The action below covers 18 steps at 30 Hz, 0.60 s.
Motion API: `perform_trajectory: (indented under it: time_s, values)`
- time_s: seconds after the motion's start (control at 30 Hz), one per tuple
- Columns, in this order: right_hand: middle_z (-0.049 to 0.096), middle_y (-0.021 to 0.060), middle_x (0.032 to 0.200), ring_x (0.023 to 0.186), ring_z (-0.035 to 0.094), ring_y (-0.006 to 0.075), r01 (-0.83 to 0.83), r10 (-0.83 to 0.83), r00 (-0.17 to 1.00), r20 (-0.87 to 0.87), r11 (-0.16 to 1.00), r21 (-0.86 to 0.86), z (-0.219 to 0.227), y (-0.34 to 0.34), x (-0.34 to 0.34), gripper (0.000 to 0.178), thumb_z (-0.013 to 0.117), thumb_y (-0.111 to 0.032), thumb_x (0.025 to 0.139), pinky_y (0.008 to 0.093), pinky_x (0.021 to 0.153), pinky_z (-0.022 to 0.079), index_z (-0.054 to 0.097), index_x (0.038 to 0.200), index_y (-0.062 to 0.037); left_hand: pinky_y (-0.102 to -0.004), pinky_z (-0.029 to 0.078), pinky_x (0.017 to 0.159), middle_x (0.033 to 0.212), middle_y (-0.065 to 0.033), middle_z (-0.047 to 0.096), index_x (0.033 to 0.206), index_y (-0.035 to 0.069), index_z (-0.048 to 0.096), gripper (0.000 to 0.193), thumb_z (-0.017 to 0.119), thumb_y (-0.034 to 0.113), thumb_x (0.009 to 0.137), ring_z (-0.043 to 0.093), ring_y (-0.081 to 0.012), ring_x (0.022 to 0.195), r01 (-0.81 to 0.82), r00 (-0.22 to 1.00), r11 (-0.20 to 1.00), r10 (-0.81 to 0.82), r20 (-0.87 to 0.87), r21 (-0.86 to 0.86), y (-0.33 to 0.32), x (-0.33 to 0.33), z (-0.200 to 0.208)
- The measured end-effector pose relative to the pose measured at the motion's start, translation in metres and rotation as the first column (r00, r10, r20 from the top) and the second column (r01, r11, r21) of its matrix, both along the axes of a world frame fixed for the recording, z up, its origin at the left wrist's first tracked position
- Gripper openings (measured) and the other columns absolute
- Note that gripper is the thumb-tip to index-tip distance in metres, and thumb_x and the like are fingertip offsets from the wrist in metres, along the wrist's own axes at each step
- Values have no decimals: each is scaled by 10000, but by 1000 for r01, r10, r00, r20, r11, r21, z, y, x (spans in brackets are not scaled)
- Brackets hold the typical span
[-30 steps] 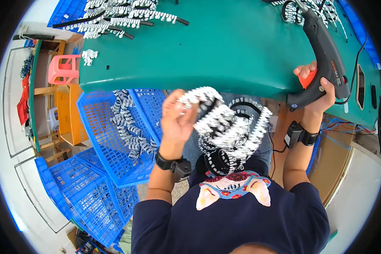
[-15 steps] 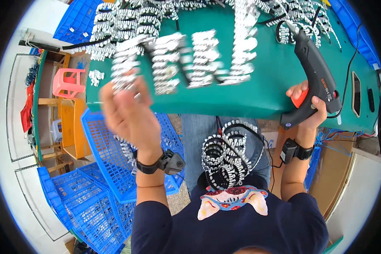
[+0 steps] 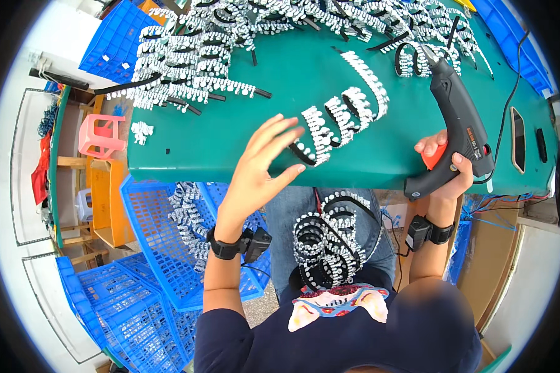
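Observation:
My right hand (image 3: 457, 179) is wrapped round the grip of a black hot glue gun (image 3: 459, 112) with an orange trigger. Its nozzle points to the far side of the table, close to some curled trim. A springy, curled strip of black trim edged with white beads (image 3: 317, 132) lies on the green table, its far end uncurled. Just left of the strip's near end, my left hand (image 3: 258, 166) is open, fingers spread and holding nothing. More coiled beaded trim (image 3: 330, 242) rests on my lap.
Piled beaded trim (image 3: 199, 59) covers the table's (image 3: 211, 140) far side. A phone (image 3: 518, 140) and the gun's black cord lie at the right. Blue crates (image 3: 149, 227) stand below left, one holding trim; a pink stool (image 3: 101, 135) is beyond them.
My left hand has let go of the curled beaded strip, which was raised and stretched out and now lies on the table. The hand has moved right; the glue gun has barely shifted.

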State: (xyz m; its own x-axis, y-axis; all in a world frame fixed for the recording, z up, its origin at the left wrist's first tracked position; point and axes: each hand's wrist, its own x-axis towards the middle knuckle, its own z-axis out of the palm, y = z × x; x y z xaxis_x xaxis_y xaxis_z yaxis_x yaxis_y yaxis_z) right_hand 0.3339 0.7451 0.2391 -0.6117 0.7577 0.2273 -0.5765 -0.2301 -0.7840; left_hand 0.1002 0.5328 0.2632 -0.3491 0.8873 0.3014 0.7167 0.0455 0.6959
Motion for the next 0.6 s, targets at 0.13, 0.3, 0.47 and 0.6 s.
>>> perform_trajectory:
  time_s: [0.13, 0.3, 0.47, 0.6]
  values:
    - [540, 136, 789, 767, 579, 286, 10, -10, 1000, 8, 1000, 0, 0, -1, -1, 351, 517, -235, 733, 418, 764, 463, 494, 942, 46, -376, 444, 901, 1137, -81, 597, 946, 42, 662, 205, 691, 69, 745, 535, -283, 1114, 65, 984, 998, -63, -167, 8, 5, 1, -8]
    - [539, 137, 786, 747, 583, 294, -20, 19, 999, 43, 1000, 9, 0, -1, -2, 347, 523, -235, 725, 421, 754, 463, 493, 928, 44, -294, 506, 714, 930, -66, 641, 894, 36, 627, 92, 654, 37, 806, 637, -203, 821, -91, 995, 992, 87, 52, 84, 11, 11, -14]
    - [564, 167, 749, 749, 591, 319, 4, -4, 999, 53, 1000, -1, 0, 1, 0, 363, 521, -252, 709, 422, 766, 462, 496, 917, 45, -257, 507, 647, 995, -93, 621, 933, -25, 628, 82, 581, 15, 879, 602, -149, 802, -227, 738, 949, 20, 675, 220, 30, 27, 3]
    - [585, 194, 731, 762, 600, 344, -11, 11, 997, 73, 1000, -6, 0, 1, 1, 379, 519, -263, 691, 427, 791, 461, 501, 906, 48, -272, 537, 659, 1011, -101, 611, 1129, 18, 623, 288, 612, 18, 841, 609, -152, 883, -5, 815, 953, -172, 553, 304, 33, 22, 15]
